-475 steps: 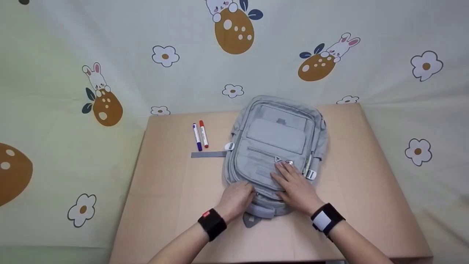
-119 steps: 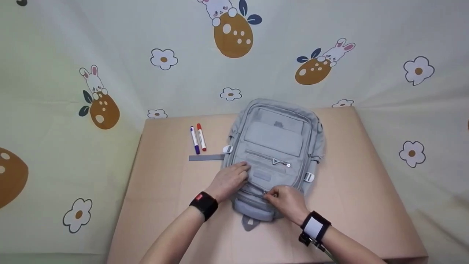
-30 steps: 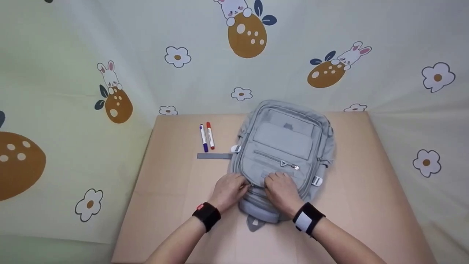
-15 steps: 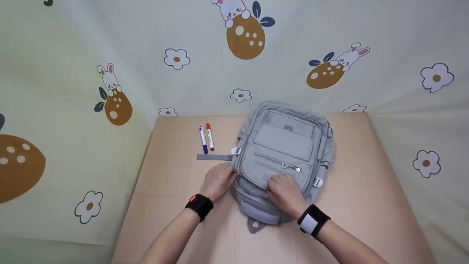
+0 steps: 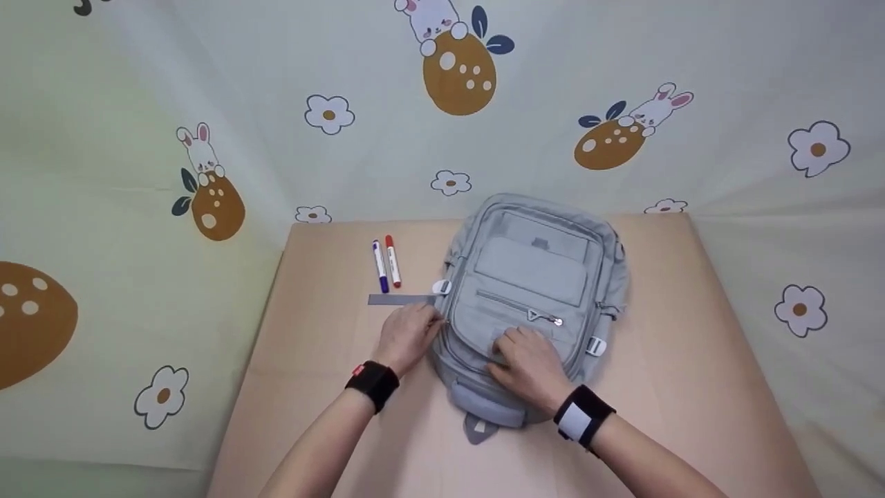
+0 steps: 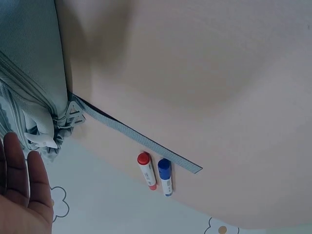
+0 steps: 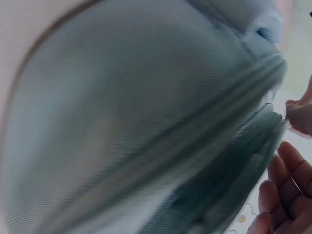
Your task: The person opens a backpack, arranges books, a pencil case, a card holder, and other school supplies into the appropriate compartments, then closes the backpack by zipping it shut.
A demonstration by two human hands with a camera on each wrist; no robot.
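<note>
A grey backpack (image 5: 529,273) lies front side up on the table, its top handle (image 5: 487,404) towards me. At its left edge my left hand (image 5: 406,339) pinches a small zipper pull, mostly hidden by the fingertips; its other fingers stretch out in the left wrist view. My right hand (image 5: 532,366) rests over the lower front panel, fingers loosely bent, thumb apart from them. The right wrist view is blurred, but shows a dark gap (image 7: 219,180) between the zipper edges and bent fingers (image 7: 287,190) beside it. Another zipper with a metal pull (image 5: 546,318) crosses the front.
Left of the backpack lie a blue marker (image 5: 381,266) and a red marker (image 5: 393,261), side by side. A grey strap (image 5: 401,299) sticks out from the bag below them. A patterned curtain (image 5: 373,55) hangs behind the table (image 5: 311,277).
Over the last second my left hand has slid left and up along the backpack's edge with the zipper pull. My right hand stays over the panel; its thumb has parted from its fingers.
</note>
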